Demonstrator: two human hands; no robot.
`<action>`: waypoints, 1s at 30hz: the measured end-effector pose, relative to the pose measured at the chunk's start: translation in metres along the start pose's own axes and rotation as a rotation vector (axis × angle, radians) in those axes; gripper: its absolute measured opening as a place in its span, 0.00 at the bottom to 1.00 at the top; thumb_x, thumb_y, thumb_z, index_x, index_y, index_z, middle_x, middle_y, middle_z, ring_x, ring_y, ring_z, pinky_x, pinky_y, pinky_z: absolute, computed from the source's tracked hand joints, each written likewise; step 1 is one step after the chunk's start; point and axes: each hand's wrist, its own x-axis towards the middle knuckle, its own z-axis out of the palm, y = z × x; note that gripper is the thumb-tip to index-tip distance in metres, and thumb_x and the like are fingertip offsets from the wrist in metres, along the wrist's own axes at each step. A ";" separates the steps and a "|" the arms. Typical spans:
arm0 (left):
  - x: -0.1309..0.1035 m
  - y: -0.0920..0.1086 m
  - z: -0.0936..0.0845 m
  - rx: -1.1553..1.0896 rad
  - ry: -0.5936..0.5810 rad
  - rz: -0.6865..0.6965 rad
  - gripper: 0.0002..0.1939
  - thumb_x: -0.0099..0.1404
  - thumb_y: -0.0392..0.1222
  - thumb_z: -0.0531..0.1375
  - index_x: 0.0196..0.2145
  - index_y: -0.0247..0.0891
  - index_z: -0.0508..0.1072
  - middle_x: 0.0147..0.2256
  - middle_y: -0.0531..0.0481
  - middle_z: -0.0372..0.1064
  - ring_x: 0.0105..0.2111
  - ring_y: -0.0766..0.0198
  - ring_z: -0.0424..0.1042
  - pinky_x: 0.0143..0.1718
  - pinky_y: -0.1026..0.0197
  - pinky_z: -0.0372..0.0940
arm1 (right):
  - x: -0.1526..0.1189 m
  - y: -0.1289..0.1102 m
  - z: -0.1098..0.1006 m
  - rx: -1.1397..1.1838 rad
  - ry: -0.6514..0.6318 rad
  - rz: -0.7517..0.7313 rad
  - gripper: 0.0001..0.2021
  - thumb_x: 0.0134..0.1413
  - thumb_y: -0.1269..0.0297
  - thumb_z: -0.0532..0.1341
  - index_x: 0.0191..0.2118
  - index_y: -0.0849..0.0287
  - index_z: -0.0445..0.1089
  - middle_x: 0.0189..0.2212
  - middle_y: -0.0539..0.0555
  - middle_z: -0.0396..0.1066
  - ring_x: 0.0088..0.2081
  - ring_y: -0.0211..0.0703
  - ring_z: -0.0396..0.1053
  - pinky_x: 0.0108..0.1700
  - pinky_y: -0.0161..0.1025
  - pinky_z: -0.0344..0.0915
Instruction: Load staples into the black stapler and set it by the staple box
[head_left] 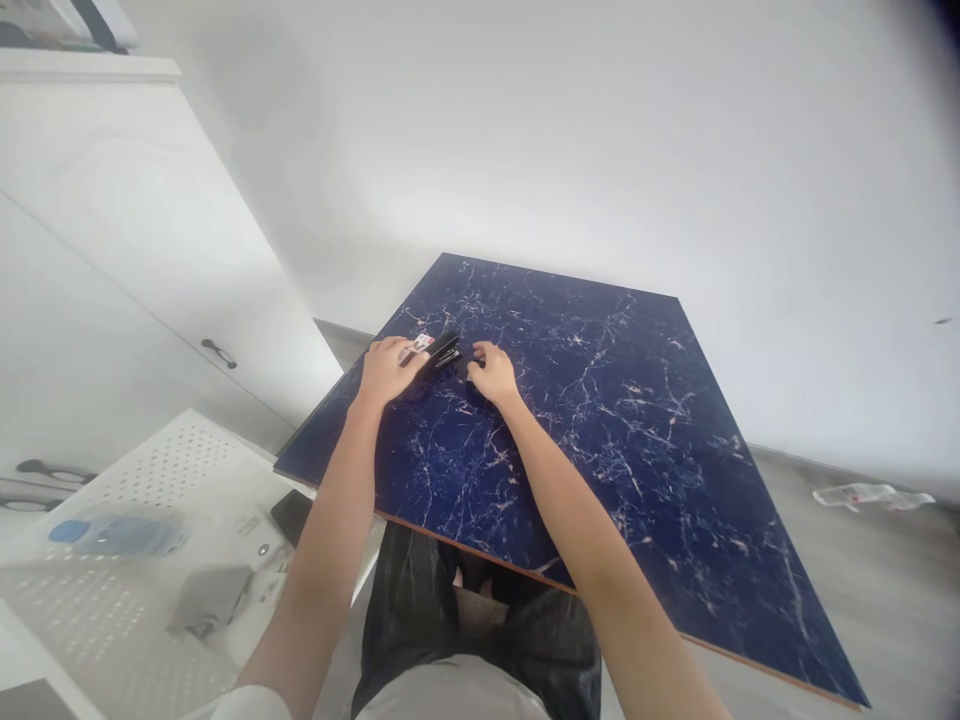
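A black stapler (444, 350) lies at an angle on the dark blue marbled tabletop (592, 420), toward the left. A metallic strip shows along its side. My left hand (386, 372) grips its rear end, thumb along the near side. Beside the left fingers is a small white and red printed item (421, 343), possibly a little box, partly hidden by the hand. Just right of the stapler's front, my right hand (493, 373) hovers low or rests on the table, fingers loosely curled with a gap between thumb and forefinger. Nothing can be made out in that gap.
Left of the table, a white perforated surface (169, 465) carries a plastic bottle with a blue cap (120, 533) and a grey item (214, 598). A white cabinet (135, 240) stands behind it. A clear crumpled bottle (870, 496) lies on the floor at right.
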 end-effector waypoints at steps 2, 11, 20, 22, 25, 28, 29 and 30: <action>0.000 -0.001 -0.001 -0.036 -0.007 -0.051 0.19 0.73 0.52 0.53 0.46 0.43 0.81 0.50 0.43 0.77 0.54 0.46 0.71 0.60 0.44 0.61 | -0.008 0.002 -0.005 -0.022 -0.086 -0.101 0.16 0.55 0.71 0.60 0.50 0.58 0.75 0.47 0.58 0.77 0.51 0.51 0.72 0.61 0.48 0.64; -0.003 0.007 0.004 -0.207 -0.169 -0.080 0.21 0.67 0.43 0.57 0.56 0.43 0.77 0.54 0.44 0.75 0.52 0.49 0.75 0.56 0.50 0.68 | -0.020 0.005 -0.015 -0.029 -0.136 -0.223 0.08 0.63 0.62 0.65 0.45 0.57 0.78 0.43 0.57 0.78 0.47 0.48 0.74 0.56 0.44 0.66; -0.001 -0.016 -0.007 -0.167 -0.090 -0.248 0.15 0.69 0.46 0.58 0.48 0.42 0.80 0.49 0.46 0.79 0.47 0.51 0.77 0.54 0.51 0.68 | -0.013 -0.006 -0.008 -0.119 -0.120 -0.057 0.09 0.61 0.67 0.63 0.45 0.57 0.77 0.39 0.54 0.77 0.41 0.45 0.73 0.48 0.40 0.68; -0.003 -0.015 -0.011 -0.205 -0.226 -0.211 0.19 0.67 0.53 0.61 0.51 0.44 0.79 0.50 0.48 0.79 0.48 0.52 0.78 0.53 0.54 0.69 | -0.012 -0.011 -0.001 -0.154 -0.073 -0.021 0.09 0.60 0.66 0.63 0.45 0.57 0.76 0.39 0.55 0.76 0.42 0.46 0.73 0.48 0.41 0.67; -0.006 -0.014 -0.015 -0.195 -0.286 -0.195 0.24 0.63 0.55 0.66 0.55 0.46 0.77 0.52 0.49 0.78 0.49 0.53 0.77 0.52 0.58 0.68 | -0.013 -0.015 0.006 -0.149 -0.022 0.001 0.10 0.60 0.66 0.62 0.46 0.58 0.75 0.41 0.56 0.76 0.43 0.47 0.73 0.48 0.41 0.67; -0.005 -0.016 -0.017 -0.005 -0.150 -0.289 0.19 0.67 0.51 0.62 0.53 0.44 0.78 0.52 0.45 0.78 0.51 0.50 0.76 0.53 0.55 0.68 | -0.015 -0.015 0.007 -0.125 -0.023 -0.003 0.11 0.61 0.69 0.61 0.49 0.57 0.74 0.41 0.55 0.77 0.44 0.48 0.73 0.49 0.41 0.67; -0.005 -0.017 -0.018 0.059 -0.118 -0.303 0.18 0.68 0.50 0.61 0.52 0.43 0.79 0.51 0.43 0.78 0.51 0.49 0.75 0.53 0.53 0.67 | -0.016 -0.014 0.006 -0.118 -0.025 -0.008 0.12 0.61 0.69 0.61 0.50 0.57 0.74 0.41 0.55 0.77 0.44 0.48 0.73 0.50 0.42 0.67; -0.005 -0.018 -0.018 0.106 -0.106 -0.305 0.17 0.68 0.49 0.60 0.51 0.42 0.80 0.51 0.42 0.78 0.52 0.47 0.75 0.53 0.52 0.67 | -0.016 -0.014 0.005 -0.110 -0.028 -0.011 0.13 0.60 0.70 0.61 0.50 0.56 0.73 0.41 0.55 0.77 0.45 0.48 0.73 0.50 0.42 0.67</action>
